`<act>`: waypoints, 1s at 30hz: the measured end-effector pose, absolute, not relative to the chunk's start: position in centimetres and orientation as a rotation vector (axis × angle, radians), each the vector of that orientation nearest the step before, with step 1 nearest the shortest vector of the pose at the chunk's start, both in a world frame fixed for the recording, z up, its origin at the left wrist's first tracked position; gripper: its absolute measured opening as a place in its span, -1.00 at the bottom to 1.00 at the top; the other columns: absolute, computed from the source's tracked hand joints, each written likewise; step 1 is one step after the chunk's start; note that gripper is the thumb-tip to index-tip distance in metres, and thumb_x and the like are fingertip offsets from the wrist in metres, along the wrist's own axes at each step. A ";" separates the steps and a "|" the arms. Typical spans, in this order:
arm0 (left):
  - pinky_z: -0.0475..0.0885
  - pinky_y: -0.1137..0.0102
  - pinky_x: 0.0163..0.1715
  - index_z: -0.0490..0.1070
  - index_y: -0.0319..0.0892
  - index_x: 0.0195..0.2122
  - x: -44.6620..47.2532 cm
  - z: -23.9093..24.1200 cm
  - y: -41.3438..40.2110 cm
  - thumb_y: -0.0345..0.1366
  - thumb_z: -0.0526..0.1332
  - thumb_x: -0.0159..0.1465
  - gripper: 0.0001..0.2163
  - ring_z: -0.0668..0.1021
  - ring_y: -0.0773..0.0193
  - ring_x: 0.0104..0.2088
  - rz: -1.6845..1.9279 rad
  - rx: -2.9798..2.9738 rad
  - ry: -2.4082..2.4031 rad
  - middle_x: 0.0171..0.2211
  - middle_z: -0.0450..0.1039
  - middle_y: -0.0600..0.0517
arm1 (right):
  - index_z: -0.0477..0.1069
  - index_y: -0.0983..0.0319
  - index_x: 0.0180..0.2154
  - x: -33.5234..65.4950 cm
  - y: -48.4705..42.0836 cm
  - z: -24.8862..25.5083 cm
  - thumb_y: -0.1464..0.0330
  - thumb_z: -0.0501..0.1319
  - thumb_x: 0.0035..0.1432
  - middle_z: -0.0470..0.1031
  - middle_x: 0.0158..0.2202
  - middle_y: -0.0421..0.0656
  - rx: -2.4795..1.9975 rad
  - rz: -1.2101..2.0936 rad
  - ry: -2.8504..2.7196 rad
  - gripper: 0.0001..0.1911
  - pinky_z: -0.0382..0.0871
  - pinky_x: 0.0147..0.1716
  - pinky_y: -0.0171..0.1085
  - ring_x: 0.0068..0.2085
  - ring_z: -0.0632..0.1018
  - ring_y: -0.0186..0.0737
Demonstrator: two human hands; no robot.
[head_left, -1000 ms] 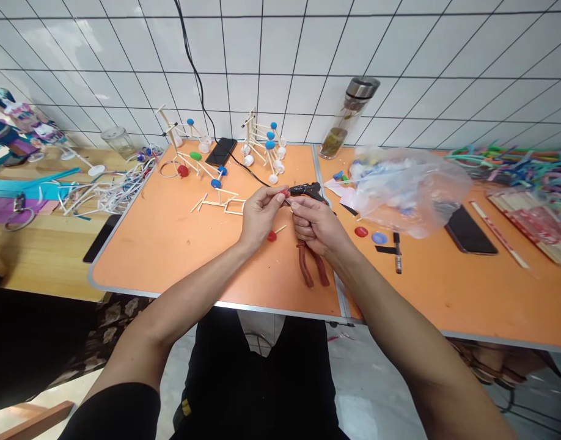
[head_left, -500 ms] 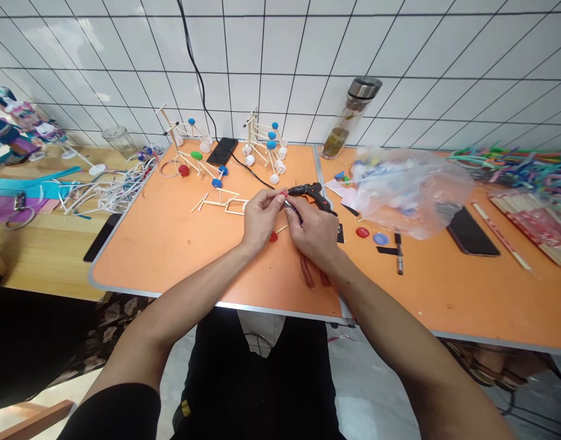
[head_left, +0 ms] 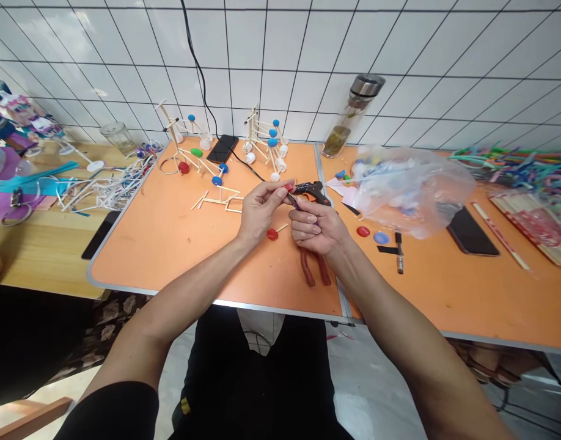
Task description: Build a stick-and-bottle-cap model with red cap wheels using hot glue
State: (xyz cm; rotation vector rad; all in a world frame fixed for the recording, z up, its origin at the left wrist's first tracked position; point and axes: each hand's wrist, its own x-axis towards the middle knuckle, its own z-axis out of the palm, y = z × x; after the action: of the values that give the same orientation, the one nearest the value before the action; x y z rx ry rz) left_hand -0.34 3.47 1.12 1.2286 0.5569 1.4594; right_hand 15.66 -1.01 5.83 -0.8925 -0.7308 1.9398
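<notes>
Between the thumb and fingers of my left hand (head_left: 258, 211) is a small red disc (head_left: 288, 187). My right hand (head_left: 319, 226) is closed around a slim tool with a purplish handle, and its dark thin end (head_left: 291, 198) touches or nearly touches the disc. I cannot make out the exact kind of tool. Just behind my hands lies a black glue gun (head_left: 310, 191) with an orange trigger. Below them on the orange table are a red disc with a short wooden stick (head_left: 272, 234) and pliers with reddish-brown handles (head_left: 323, 270), their jaws hidden under my right hand.
Stick models with coloured discs (head_left: 197, 153) (head_left: 264, 140) and a flat stick frame (head_left: 228, 203) are at the back. Rightward are a glass bottle (head_left: 349, 119), a plastic bag (head_left: 413, 189), loose discs (head_left: 363, 231), a marker (head_left: 399, 253) and a phone (head_left: 472, 231). A black cable (head_left: 202, 85) runs to the table.
My right hand has turned and drawn slightly down and away from my left, its fingers now wrapped around the tool. The red disc in my left hand shows more plainly.
</notes>
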 end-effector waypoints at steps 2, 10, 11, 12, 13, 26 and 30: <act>0.72 0.13 0.10 0.73 -0.03 -0.05 -0.5 1.4 3.4 0.18 0.54 0.31 -0.58 0.77 0.23 -0.18 1.456 1.243 0.551 0.07 0.78 -0.08 | 0.41 0.14 -0.21 15.7 -1.0 5.9 0.27 0.35 0.40 -0.10 -0.59 -0.49 -0.877 1.938 -0.756 -0.84 -0.28 -0.56 -0.35 -0.58 -0.25 -0.42; 0.71 0.10 0.14 0.78 -0.05 -0.07 -0.3 0.4 3.7 0.17 0.61 0.20 -0.55 0.79 0.15 -0.11 1.472 1.188 0.636 -0.05 0.80 -0.08 | 0.48 0.10 -0.11 15.7 -0.7 4.0 0.05 0.48 0.23 0.08 -0.59 -0.45 -1.014 1.550 -1.104 -0.63 -0.13 -0.57 -0.33 -0.60 -0.05 -0.38; 0.71 0.10 0.14 0.79 -0.06 -0.09 -0.2 0.2 3.7 0.16 0.63 0.18 -0.55 0.79 0.13 -0.08 1.478 1.163 0.660 -0.06 0.81 -0.09 | 0.52 0.11 -0.08 15.6 -0.8 3.6 0.03 0.43 0.27 0.21 -0.57 -0.38 -1.107 1.320 -1.233 -0.64 -0.05 -0.56 -0.31 -0.59 0.08 -0.34; 0.71 0.10 0.15 0.79 -0.07 -0.10 -0.1 0.0 3.7 0.15 0.64 0.16 -0.55 0.79 0.12 -0.06 1.481 1.137 0.684 -0.06 0.81 -0.09 | 0.57 0.13 -0.03 15.4 -0.9 3.3 0.02 0.37 0.34 0.38 -0.51 -0.28 -1.215 1.038 -1.377 -0.65 0.05 -0.52 -0.28 -0.55 0.24 -0.27; 0.70 0.10 0.16 0.79 -0.08 -0.11 0.1 -0.1 3.6 0.14 0.65 0.15 -0.54 0.79 0.11 -0.04 1.481 1.112 0.708 -0.06 0.81 -0.09 | 0.62 0.15 0.03 15.1 -1.2 3.0 0.05 0.30 0.41 0.55 -0.41 -0.17 -1.326 0.734 -1.526 -0.63 0.15 -0.47 -0.25 -0.47 0.41 -0.19; 0.70 0.19 0.11 0.82 -0.04 -0.12 0.2 0.9 2.8 0.10 0.66 0.15 -0.60 0.78 0.17 -0.11 1.482 1.114 0.666 -0.10 0.82 -0.05 | 0.53 0.14 -0.10 16.6 -0.9 4.2 0.07 0.51 0.20 0.19 -0.58 -0.42 -1.065 1.447 -1.165 -0.62 -0.09 -0.58 -0.34 -0.61 0.07 -0.40; 0.70 0.17 0.12 0.82 -0.02 -0.07 0.1 1.2 2.9 0.09 0.63 0.21 -0.61 0.79 0.21 -0.19 1.493 1.150 0.614 -0.09 0.82 -0.05 | 0.45 0.13 -0.12 17.2 -0.3 4.7 0.12 0.55 0.13 0.00 -0.59 -0.52 -0.876 1.897 -0.985 -0.58 -0.22 -0.59 -0.37 -0.60 -0.16 -0.46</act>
State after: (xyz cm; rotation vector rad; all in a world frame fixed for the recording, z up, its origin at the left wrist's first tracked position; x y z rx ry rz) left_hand 0.13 2.87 1.17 1.1504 0.6136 1.4932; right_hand 17.25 -0.26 4.74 -0.8758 -0.9851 1.8973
